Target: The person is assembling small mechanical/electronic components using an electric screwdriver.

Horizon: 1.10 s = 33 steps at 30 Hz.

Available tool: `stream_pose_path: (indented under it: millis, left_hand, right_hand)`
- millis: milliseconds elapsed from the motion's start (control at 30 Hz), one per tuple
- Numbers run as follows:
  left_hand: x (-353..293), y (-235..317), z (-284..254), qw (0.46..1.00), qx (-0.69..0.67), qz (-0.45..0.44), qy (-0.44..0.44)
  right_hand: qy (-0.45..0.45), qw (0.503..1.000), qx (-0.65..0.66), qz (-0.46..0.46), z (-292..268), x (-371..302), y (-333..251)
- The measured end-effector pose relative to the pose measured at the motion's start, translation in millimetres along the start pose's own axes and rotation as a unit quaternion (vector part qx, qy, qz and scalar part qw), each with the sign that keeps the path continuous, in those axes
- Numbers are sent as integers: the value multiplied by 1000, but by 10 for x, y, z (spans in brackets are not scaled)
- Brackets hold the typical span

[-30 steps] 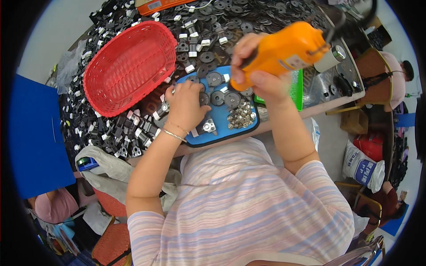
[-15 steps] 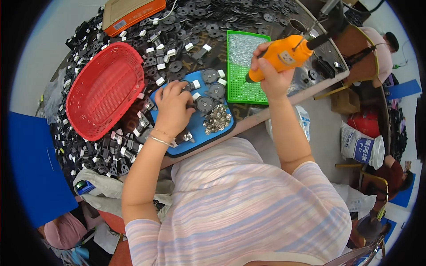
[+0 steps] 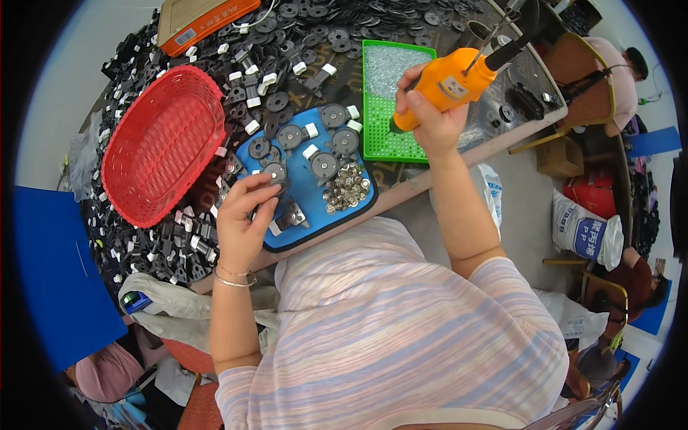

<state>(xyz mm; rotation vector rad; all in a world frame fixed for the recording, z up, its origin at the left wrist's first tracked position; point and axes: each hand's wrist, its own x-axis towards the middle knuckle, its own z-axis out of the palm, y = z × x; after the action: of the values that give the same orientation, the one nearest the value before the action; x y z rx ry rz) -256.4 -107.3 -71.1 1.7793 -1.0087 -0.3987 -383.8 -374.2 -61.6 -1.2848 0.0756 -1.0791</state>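
Note:
My right hand (image 3: 436,123) is wrapped round an orange electric screwdriver (image 3: 453,82), its dark tip pointing down-left over the green perforated tray (image 3: 394,143). Silvery screws (image 3: 398,72) fill that tray's far half. My left hand (image 3: 245,218) is bent, with thumb and fingers drawn together at the near edge of a black wheel (image 3: 274,172) on the blue tray (image 3: 304,197). Several black wheels with white-ended brackets, such as one wheel (image 3: 324,165), lie on the blue tray. Beside them sits a pile of small shiny metal caps (image 3: 347,188). A metal-and-black bracket (image 3: 290,217) rests near my left fingers.
A red woven basket (image 3: 163,147) stands at left among loose black and white parts (image 3: 186,247). Black discs (image 3: 344,21) heap along the far side, near an orange-edged box (image 3: 204,25). The table edge (image 3: 430,183) runs close to me. Other people sit at the right.
My left hand has drawn back toward me and left, uncovering wheels on the blue tray. My right hand with the screwdriver has shifted slightly left.

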Motion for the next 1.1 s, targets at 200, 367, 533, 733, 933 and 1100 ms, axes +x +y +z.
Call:
stream_pose_path:
  millis: [200,367,533,733,933,1100]
  left_hand:
    - [-288,-73,-41,999,-10,-11,46]
    - [-421,-51,96,983,158,69,64]
    - [-474,-104,251,972,204,93,64]
    - [-510,-103,226,970,228,64,50]
    - [-428,-81,228,955,286,44,70]
    - [-407,-154,241,958,278,39,59]
  right_hand:
    - [3,1000,-9,-16,23,-8,0]
    - [-16,1000,-14,4,-24,-9,17]
    - [1,1000,-24,-7,-15,-8,-12]
    - [-29,998,41,-39,71,-39,-215]
    - [-116,983,145,1,463,-173,-276]
    - [-181,968,154,79,821,-338,-183]
